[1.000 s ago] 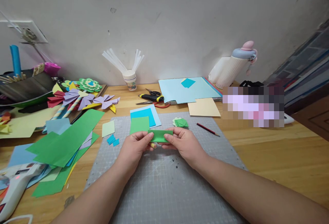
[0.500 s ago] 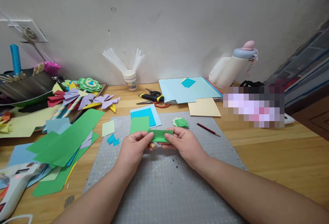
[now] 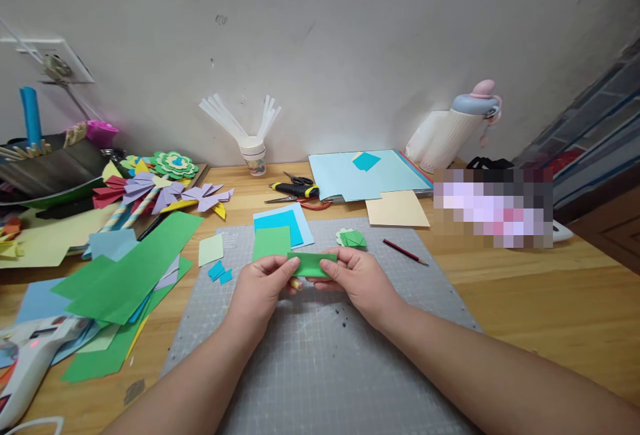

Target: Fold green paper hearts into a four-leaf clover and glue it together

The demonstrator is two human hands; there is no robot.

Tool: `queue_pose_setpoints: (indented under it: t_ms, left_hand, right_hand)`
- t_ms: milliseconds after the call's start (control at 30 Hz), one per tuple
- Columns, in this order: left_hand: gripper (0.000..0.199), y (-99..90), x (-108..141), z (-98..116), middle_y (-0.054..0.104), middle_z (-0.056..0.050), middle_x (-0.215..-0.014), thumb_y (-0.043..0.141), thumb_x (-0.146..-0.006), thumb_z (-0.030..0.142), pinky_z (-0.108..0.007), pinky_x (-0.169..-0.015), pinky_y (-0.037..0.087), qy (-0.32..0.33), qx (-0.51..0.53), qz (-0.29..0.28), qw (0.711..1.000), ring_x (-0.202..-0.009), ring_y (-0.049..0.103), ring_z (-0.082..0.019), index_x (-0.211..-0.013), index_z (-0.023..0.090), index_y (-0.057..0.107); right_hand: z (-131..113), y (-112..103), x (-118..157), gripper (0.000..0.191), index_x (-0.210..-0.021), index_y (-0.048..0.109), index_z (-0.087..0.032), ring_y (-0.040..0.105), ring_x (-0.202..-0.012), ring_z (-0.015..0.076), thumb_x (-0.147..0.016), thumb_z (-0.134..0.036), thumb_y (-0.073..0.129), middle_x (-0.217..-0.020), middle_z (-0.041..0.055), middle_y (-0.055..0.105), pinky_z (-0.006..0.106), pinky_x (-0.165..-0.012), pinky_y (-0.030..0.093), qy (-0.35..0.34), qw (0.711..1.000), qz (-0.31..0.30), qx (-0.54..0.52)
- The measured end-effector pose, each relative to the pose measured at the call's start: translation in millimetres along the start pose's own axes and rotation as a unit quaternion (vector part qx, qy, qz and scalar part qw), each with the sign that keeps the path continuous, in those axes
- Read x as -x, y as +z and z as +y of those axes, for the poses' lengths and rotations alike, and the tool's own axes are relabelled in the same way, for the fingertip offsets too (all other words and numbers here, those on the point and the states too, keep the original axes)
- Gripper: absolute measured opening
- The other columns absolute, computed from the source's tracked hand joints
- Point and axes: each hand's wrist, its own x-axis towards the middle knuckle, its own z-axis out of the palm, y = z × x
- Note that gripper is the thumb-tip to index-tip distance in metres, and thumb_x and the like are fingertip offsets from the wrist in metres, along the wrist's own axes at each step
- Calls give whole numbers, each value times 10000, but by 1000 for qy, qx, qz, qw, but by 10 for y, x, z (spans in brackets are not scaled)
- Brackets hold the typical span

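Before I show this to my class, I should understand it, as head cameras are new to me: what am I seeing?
There is no machine, just a person's bare left hand and right hand. The camera is worn on the head, looking forward and down. Both hands pinch a green paper strip above a gray cutting mat. A pencil and a pale green paper piece lie on that mat. On the wooden table, a hot glue gun is at the left, and a paper cup of white strips stands near the wall.

The head view looks down across the mat (image 3: 325,368) toward the wall (image 3: 320,55).
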Motion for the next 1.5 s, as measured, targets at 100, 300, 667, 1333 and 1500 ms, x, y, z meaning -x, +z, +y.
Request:
queue_pose_setpoints:
  t_ms: [100,300,667,1333,1500]
  left_hand:
    - [283,-5,0,-1,643,-10,-530,754,-637,400,-211,-525,427,-4,2,1,1000,-485,548,-112,-656,134,660]
    - [271,16,14,16,635,-4,-548,748,-636,394,-208,-540,430,6,-3,4,1000,-509,550,-112,-652,145,640]
    - [268,20,58,68,468,64,-492,709,-652,383,-187,-439,304,19,-56,-55,997,-436,398,-70,-633,171,546]
    - [354,-16,60,40,370,86,-475,716,-710,331,-208,-487,209,-22,61,-166,984,-472,282,-57,-607,173,417]
    - [314,-18,69,22,393,79,-501,650,-783,321,-212,-500,213,-7,88,-178,980,-486,302,-61,-633,175,416]
  right_hand:
    - [-1,7,-3,347,-824,648,-155,702,-687,175,-642,-431,755,-742,18,707,324,-707,569,0,1000,0,2]
    - [-1,-3,-2,343,-844,636,-161,700,-696,176,-660,-431,740,-735,14,704,329,-716,558,3,1000,-7,11]
    - [26,-5,73,226,-659,516,-185,587,-510,100,-787,-358,586,-561,-30,603,205,-504,448,12,979,-142,147]
    - [-4,-55,56,244,-626,436,-199,396,-377,65,-811,-334,521,-426,-87,427,170,-386,313,-49,978,-92,183]
    - [0,-49,60,247,-616,432,-196,404,-377,58,-805,-325,526,-435,-85,431,161,-382,317,-48,979,-98,173]
